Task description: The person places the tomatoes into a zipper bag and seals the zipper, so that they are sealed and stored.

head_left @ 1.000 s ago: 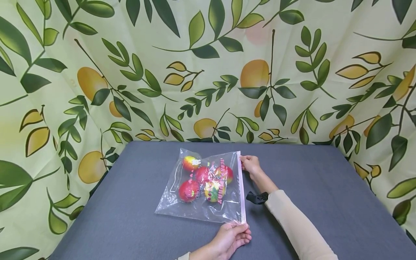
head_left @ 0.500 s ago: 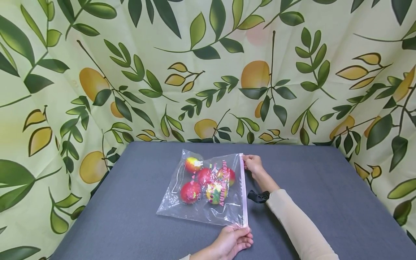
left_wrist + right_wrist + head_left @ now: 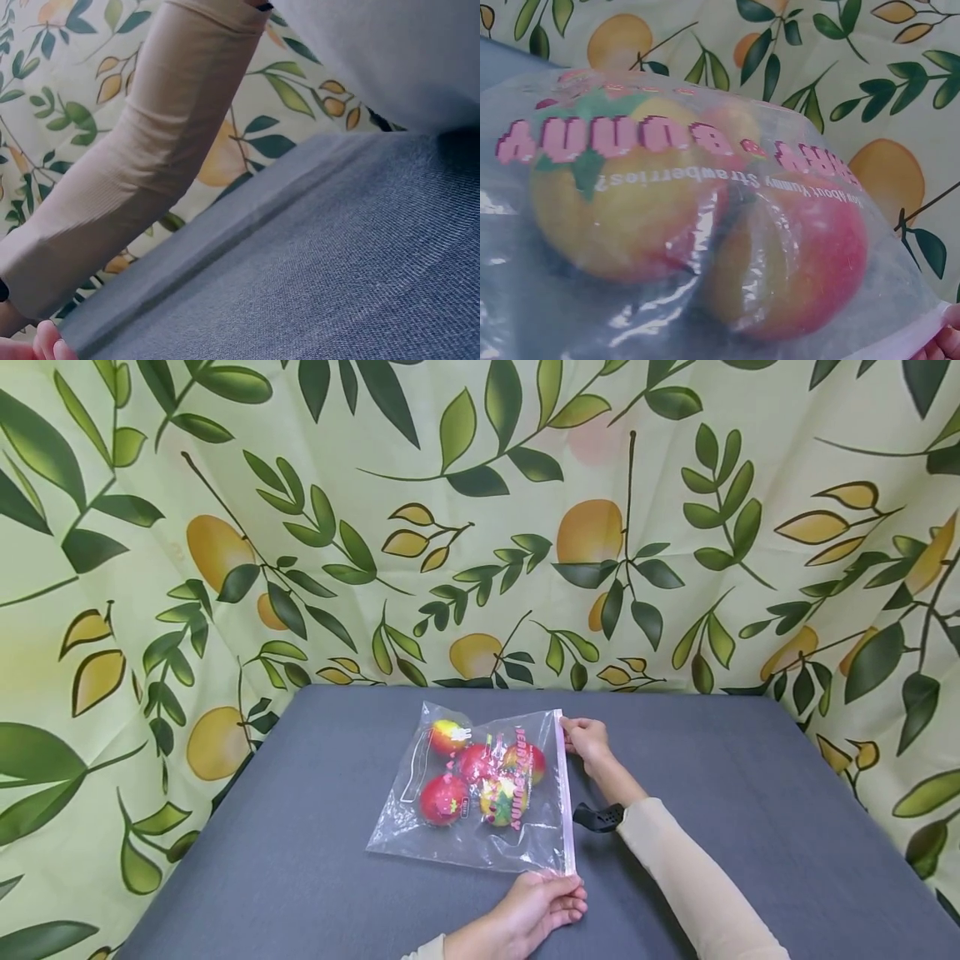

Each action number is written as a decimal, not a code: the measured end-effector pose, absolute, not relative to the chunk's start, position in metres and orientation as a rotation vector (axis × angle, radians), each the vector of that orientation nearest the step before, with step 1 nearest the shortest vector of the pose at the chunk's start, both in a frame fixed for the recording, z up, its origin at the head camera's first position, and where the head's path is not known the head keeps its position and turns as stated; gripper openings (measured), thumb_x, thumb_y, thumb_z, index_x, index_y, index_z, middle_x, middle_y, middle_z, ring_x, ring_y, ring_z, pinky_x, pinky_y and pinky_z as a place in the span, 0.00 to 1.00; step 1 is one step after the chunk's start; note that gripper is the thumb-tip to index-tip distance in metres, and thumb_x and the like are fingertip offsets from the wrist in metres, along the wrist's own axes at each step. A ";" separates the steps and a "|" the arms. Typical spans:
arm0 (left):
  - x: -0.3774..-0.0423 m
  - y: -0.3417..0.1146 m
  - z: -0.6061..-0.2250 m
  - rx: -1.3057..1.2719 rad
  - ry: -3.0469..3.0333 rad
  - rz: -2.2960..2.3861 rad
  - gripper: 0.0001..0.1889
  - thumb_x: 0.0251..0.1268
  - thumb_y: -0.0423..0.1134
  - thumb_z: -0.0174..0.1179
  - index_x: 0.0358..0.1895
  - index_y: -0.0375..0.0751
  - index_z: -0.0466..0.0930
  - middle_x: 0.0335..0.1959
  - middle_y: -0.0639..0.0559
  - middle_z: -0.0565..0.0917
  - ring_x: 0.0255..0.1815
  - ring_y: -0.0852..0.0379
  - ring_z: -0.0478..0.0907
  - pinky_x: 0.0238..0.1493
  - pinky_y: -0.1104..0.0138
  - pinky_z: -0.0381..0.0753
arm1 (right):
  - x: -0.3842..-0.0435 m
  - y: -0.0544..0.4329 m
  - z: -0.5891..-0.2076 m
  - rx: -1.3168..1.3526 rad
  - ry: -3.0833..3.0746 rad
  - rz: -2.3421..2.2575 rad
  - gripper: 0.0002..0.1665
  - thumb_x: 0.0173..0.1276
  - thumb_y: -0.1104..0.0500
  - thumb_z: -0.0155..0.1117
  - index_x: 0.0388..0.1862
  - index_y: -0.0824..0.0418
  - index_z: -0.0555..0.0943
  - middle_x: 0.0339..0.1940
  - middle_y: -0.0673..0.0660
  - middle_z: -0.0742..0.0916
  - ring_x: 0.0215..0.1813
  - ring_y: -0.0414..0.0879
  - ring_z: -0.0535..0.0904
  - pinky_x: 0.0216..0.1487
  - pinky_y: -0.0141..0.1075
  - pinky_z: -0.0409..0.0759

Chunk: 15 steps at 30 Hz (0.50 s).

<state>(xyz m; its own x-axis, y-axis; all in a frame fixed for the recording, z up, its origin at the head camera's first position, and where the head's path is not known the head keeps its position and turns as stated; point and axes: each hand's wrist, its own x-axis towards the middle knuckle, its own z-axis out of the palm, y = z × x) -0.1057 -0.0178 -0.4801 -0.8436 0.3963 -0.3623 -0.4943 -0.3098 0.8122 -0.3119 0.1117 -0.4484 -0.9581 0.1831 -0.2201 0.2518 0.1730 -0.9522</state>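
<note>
A clear plastic zip bag (image 3: 405, 831) with pink lettering lies on the table, its pink-edged mouth facing right. Inside it are several round red-and-yellow fruits (image 3: 442, 800), which fill much of the right wrist view as two large fruits (image 3: 802, 262) behind the plastic. With thumb and fingers, my left hand (image 3: 525, 906) pinches the near corner of the pink edge. The far corner of that edge is pinched by my right hand (image 3: 590, 743). Only a few fingertips of the left hand (image 3: 49, 345) show in the left wrist view.
The dark grey-blue table (image 3: 300, 860) stretches around the bag on all sides. Behind it and along both sides hangs a cloth (image 3: 510, 568) printed with leaves and fruit. A black wrist strap (image 3: 597, 817) sits at the right cuff.
The bag and both hands have shifted slightly to the right. In the last half second they rise a little in the picture. Both hands keep their hold on the pink edge.
</note>
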 end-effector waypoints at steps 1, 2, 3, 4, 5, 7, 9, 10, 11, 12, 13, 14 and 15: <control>-0.106 -0.017 -0.480 -0.130 1.399 2.169 0.07 0.67 0.33 0.54 0.40 0.32 0.78 0.24 0.57 0.78 0.27 0.67 0.77 0.34 0.77 0.78 | -0.312 0.112 -0.448 0.437 2.355 -1.939 0.21 0.72 0.58 0.54 0.51 0.75 0.76 0.23 0.49 0.77 0.23 0.33 0.73 0.26 0.21 0.77; -0.107 -0.017 -0.479 -0.131 1.403 2.166 0.07 0.66 0.33 0.54 0.40 0.32 0.78 0.24 0.57 0.78 0.27 0.66 0.77 0.34 0.77 0.78 | -0.311 0.113 -0.448 0.429 2.343 -1.948 0.21 0.72 0.58 0.54 0.52 0.76 0.76 0.22 0.48 0.77 0.23 0.33 0.73 0.26 0.21 0.77; -0.108 -0.016 -0.479 -0.133 1.409 2.162 0.07 0.66 0.33 0.54 0.40 0.32 0.78 0.24 0.57 0.78 0.27 0.66 0.77 0.34 0.77 0.78 | -0.311 0.114 -0.448 0.422 2.327 -1.959 0.21 0.72 0.59 0.54 0.52 0.77 0.76 0.21 0.47 0.77 0.23 0.33 0.73 0.25 0.21 0.77; -0.109 -0.016 -0.479 -0.133 1.414 2.157 0.07 0.67 0.33 0.54 0.40 0.32 0.78 0.24 0.57 0.78 0.27 0.66 0.77 0.34 0.77 0.78 | -0.311 0.114 -0.448 0.416 2.318 -1.961 0.20 0.72 0.59 0.54 0.52 0.77 0.75 0.20 0.47 0.77 0.22 0.32 0.73 0.25 0.21 0.77; -0.110 -0.016 -0.479 -0.133 1.420 2.151 0.07 0.67 0.34 0.54 0.40 0.32 0.78 0.24 0.57 0.78 0.27 0.66 0.77 0.34 0.77 0.78 | -0.310 0.115 -0.448 0.406 2.305 -1.969 0.20 0.72 0.60 0.53 0.52 0.77 0.75 0.19 0.46 0.77 0.22 0.32 0.74 0.25 0.21 0.77; -0.111 -0.015 -0.480 -0.136 1.433 2.136 0.08 0.67 0.34 0.54 0.41 0.32 0.78 0.24 0.57 0.78 0.26 0.66 0.76 0.34 0.77 0.78 | -0.309 0.117 -0.448 0.387 2.279 -1.980 0.20 0.72 0.61 0.52 0.52 0.78 0.74 0.18 0.46 0.78 0.21 0.32 0.74 0.24 0.21 0.78; -0.112 -0.015 -0.481 -0.131 1.452 2.109 0.10 0.67 0.35 0.54 0.42 0.30 0.78 0.24 0.57 0.78 0.25 0.66 0.77 0.33 0.77 0.78 | -0.306 0.120 -0.449 0.371 2.260 -1.987 0.19 0.73 0.62 0.50 0.52 0.79 0.73 0.17 0.45 0.78 0.20 0.32 0.75 0.24 0.22 0.78; -0.113 -0.014 -0.481 -0.124 1.462 2.092 0.11 0.67 0.35 0.54 0.43 0.29 0.78 0.24 0.57 0.78 0.25 0.66 0.77 0.33 0.76 0.78 | -0.305 0.121 -0.449 0.368 2.255 -1.985 0.19 0.73 0.63 0.50 0.52 0.79 0.73 0.17 0.45 0.78 0.20 0.32 0.75 0.24 0.22 0.78; -0.113 -0.014 -0.482 -0.114 1.471 2.074 0.12 0.67 0.35 0.54 0.44 0.27 0.78 0.24 0.57 0.78 0.25 0.66 0.77 0.33 0.76 0.78 | -0.303 0.123 -0.450 0.359 2.250 -1.987 0.19 0.73 0.63 0.49 0.52 0.79 0.73 0.17 0.45 0.78 0.20 0.32 0.75 0.24 0.22 0.79; -0.113 -0.013 -0.482 -0.103 1.479 2.057 0.12 0.67 0.34 0.53 0.45 0.26 0.78 0.23 0.57 0.78 0.24 0.66 0.77 0.33 0.76 0.78 | -0.302 0.124 -0.450 0.353 2.250 -1.984 0.18 0.73 0.64 0.48 0.51 0.79 0.73 0.18 0.45 0.79 0.21 0.32 0.75 0.25 0.22 0.79; -0.113 -0.013 -0.483 -0.089 1.484 2.041 0.13 0.67 0.34 0.53 0.46 0.25 0.78 0.23 0.57 0.78 0.24 0.66 0.77 0.33 0.76 0.78 | -0.301 0.125 -0.451 0.342 2.252 -1.982 0.18 0.73 0.64 0.48 0.51 0.79 0.73 0.18 0.45 0.79 0.21 0.32 0.75 0.25 0.22 0.79; -0.113 -0.012 -0.483 -0.074 1.489 2.025 0.13 0.67 0.34 0.53 0.46 0.25 0.78 0.24 0.57 0.79 0.24 0.66 0.77 0.33 0.77 0.78 | -0.299 0.126 -0.451 0.330 2.257 -1.981 0.18 0.73 0.64 0.48 0.51 0.80 0.73 0.19 0.45 0.79 0.21 0.32 0.75 0.25 0.22 0.79; -0.113 -0.012 -0.483 -0.060 1.492 2.012 0.13 0.67 0.34 0.53 0.47 0.25 0.78 0.24 0.57 0.79 0.24 0.67 0.77 0.32 0.77 0.78 | -0.298 0.127 -0.451 0.313 2.262 -1.981 0.18 0.73 0.64 0.48 0.51 0.80 0.73 0.19 0.45 0.80 0.21 0.31 0.75 0.25 0.22 0.79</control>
